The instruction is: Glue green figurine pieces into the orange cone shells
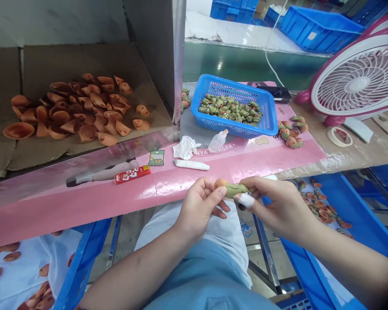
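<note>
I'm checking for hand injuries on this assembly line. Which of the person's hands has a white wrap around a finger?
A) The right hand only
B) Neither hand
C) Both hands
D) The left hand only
A. The white fabric finger wrap sits on the right hand, which grips the small green-and-orange moulded figure; the left hand shows bare fingers.

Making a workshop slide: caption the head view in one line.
Left hand and bandaged right hand hold a green-and-orange figure near a blue basket of green figures.
</note>
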The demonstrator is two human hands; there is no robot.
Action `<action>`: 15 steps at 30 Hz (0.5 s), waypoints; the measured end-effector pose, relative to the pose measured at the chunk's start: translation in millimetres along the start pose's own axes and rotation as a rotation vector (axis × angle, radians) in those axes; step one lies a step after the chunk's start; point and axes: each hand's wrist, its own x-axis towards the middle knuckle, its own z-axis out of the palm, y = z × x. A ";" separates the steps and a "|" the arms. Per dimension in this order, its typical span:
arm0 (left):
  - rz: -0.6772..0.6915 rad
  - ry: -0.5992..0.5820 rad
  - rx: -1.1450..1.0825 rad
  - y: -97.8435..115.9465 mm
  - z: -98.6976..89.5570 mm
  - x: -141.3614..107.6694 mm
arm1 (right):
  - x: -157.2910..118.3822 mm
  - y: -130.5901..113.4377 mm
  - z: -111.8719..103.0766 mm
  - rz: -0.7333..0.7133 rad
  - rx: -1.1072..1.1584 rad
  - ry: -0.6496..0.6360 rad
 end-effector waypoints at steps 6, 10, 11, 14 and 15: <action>0.042 -0.009 0.018 -0.4 -0.4 -4.3 | -1.8 -3.1 -1.3 -0.072 -0.065 0.037; 0.075 -0.022 0.029 -0.4 -0.9 -9.3 | -6.5 -4.4 -2.1 -0.127 -0.115 0.048; 0.085 -0.023 0.030 -0.4 -0.9 -10.5 | -7.9 -4.3 -2.3 -0.128 -0.117 0.038; 0.117 -0.024 0.038 -0.7 -0.7 -13.3 | -11.1 -3.5 -2.8 -0.130 -0.111 0.012; 0.128 -0.023 0.044 -1.0 -0.8 -14.0 | -11.8 -3.2 -2.8 -0.135 -0.106 0.011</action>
